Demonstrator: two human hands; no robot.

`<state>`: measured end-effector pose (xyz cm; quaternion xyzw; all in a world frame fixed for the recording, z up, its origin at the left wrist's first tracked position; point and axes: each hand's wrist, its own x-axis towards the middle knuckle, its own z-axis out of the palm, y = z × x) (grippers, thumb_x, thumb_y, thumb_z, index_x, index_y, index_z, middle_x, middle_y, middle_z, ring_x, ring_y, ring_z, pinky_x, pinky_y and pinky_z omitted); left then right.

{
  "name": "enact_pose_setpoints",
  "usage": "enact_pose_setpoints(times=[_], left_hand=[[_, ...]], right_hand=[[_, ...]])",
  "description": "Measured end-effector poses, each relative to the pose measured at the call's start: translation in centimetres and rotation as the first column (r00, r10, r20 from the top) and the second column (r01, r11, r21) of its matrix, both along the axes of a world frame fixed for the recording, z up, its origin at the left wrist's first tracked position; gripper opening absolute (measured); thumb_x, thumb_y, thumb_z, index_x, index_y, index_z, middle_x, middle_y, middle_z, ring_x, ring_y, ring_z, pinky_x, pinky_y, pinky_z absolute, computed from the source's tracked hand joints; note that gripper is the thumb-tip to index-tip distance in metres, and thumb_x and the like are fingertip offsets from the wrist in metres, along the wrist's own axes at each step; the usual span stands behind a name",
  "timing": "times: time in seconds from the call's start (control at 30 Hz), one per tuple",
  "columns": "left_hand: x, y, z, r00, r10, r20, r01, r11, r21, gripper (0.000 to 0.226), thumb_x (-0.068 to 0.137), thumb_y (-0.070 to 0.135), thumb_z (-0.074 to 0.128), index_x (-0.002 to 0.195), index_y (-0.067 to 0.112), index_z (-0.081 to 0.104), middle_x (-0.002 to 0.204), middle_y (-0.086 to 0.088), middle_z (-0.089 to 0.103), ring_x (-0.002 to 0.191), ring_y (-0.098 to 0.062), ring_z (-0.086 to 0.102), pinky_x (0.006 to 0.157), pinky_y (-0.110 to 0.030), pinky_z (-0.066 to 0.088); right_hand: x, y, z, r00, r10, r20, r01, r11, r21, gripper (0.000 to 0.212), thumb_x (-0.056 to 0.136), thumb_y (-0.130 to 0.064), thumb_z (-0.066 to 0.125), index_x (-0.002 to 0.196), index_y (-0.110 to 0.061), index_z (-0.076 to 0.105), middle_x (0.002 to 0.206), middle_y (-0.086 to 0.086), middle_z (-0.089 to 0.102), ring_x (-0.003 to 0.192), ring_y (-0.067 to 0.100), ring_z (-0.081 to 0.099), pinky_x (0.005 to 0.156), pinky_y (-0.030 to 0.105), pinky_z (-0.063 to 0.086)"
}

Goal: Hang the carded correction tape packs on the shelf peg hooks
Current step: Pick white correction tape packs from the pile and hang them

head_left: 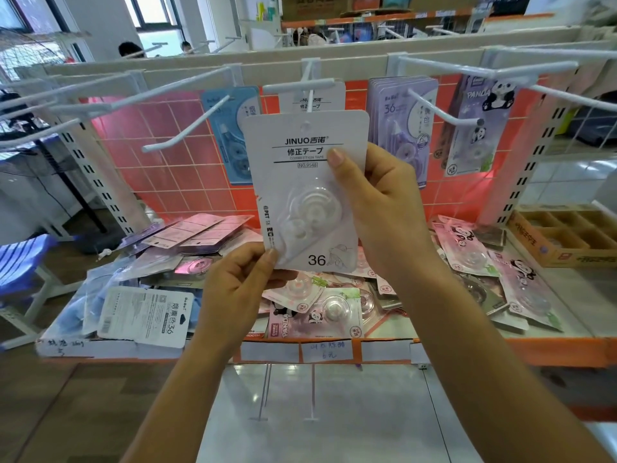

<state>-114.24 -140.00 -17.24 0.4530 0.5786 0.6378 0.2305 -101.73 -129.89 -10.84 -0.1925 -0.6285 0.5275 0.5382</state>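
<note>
While both hands held it upright, the white pack point(305, 192) of correction tape stood with its printed face toward the camera. The left hand point(233, 289) pinched the card's lower left corner between thumb and curled fingers. The right hand point(380, 208) gripped the right edge, its thumb pressed flat on the front beside the printed label and its fingers hidden behind the card. A clear blister bulged on the card between the two grips, and the number 36 sat just right of the left thumb.

Above the grips, the card's punched hole lay just under the tip of the middle peg hook point(311, 101), not yet threaded on it. Behind that tip, another white pack point(320, 98) of the same kind already hung on the hook. A blue pack point(230, 135) hung up and to the left of the left hand. Up and to the right of the right hand hung a row of purple packs point(404, 121), with a panda pack point(480, 125) farther out on that side.

Below both wrists, loose packs point(334, 305) lay heaped, pink, purple and blue, on the shelf point(500, 349). Out beyond the right forearm, a compartmented box point(564, 235) stood at the shelf's far end.
</note>
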Motion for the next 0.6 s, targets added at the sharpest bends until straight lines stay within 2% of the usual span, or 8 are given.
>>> enact_pose_setpoints(times=[0.2,0.3,0.4,0.5,0.53,0.6], left_hand=[[-0.2,0.2,-0.1,1.000,0.005,0.010,-0.005,1.000,0.007,0.013,0.091,0.018,0.051,0.092,0.021,0.064,0.080,0.012,0.074,0.073,-0.009,0.072,0.062,-0.014,0.054],[-0.2,0.3,-0.4,1.000,0.006,0.009,-0.006,1.000,-0.005,0.013,0.089,0.023,0.051,0.092,0.022,0.064,0.080,0.013,0.074,0.073,-0.010,0.073,0.062,-0.015,0.054],[-0.3,0.5,-0.5,1.000,0.009,0.022,-0.009,1.000,-0.011,0.015,0.086,0.027,0.052,0.093,0.022,0.064,0.079,0.011,0.075,0.073,-0.011,0.073,0.062,-0.016,0.055],[-0.8,1.4,-0.6,0.999,0.032,0.032,-0.031,0.999,-0.040,0.015,0.093,0.016,0.052,0.093,0.023,0.065,0.077,0.008,0.075,0.072,-0.011,0.072,0.061,-0.017,0.055],[-1.1,1.8,-0.6,0.998,0.041,0.039,-0.039,0.998,-0.054,0.016,0.095,0.015,0.052,0.092,0.022,0.065,0.076,0.005,0.075,0.071,-0.012,0.072,0.061,-0.017,0.055],[-1.9,3.2,-0.6,0.998,0.054,0.044,-0.050,0.995,-0.081,0.016,0.097,0.015,0.052,0.092,0.019,0.066,0.078,-0.001,0.074,0.072,-0.013,0.072,0.062,-0.019,0.055]], right_hand=[[-0.3,0.1,0.5,0.999,-0.034,0.029,0.034,0.999,0.009,0.021,0.093,-0.024,0.055,0.096,-0.008,0.067,0.101,0.026,0.066,0.094,0.048,0.059,0.073,0.062,0.050],[-0.4,0.4,0.2,0.997,-0.046,0.058,0.046,0.999,0.006,0.018,0.096,-0.020,0.055,0.096,-0.007,0.067,0.098,0.020,0.069,0.089,0.040,0.064,0.075,0.056,0.054],[-0.5,0.9,-0.1,0.995,-0.066,0.078,0.066,0.998,-0.005,0.020,0.095,-0.020,0.056,0.097,-0.003,0.067,0.096,0.019,0.070,0.083,0.032,0.065,0.074,0.051,0.054],[-1.1,2.2,-0.6,0.988,-0.101,0.117,0.101,0.995,0.007,0.030,0.093,-0.025,0.058,0.097,0.004,0.065,0.097,0.030,0.065,0.088,0.047,0.060,0.070,0.059,0.051],[-1.4,2.8,-0.6,0.985,-0.117,0.129,0.117,0.993,0.010,0.032,0.092,-0.027,0.059,0.097,0.005,0.064,0.097,0.032,0.063,0.086,0.048,0.060,0.068,0.061,0.050],[-2.2,4.1,-0.6,0.976,-0.158,0.150,0.159,0.987,0.008,0.032,0.090,-0.029,0.062,0.094,0.002,0.066,0.093,0.027,0.066,0.077,0.035,0.062,0.070,0.057,0.052]])
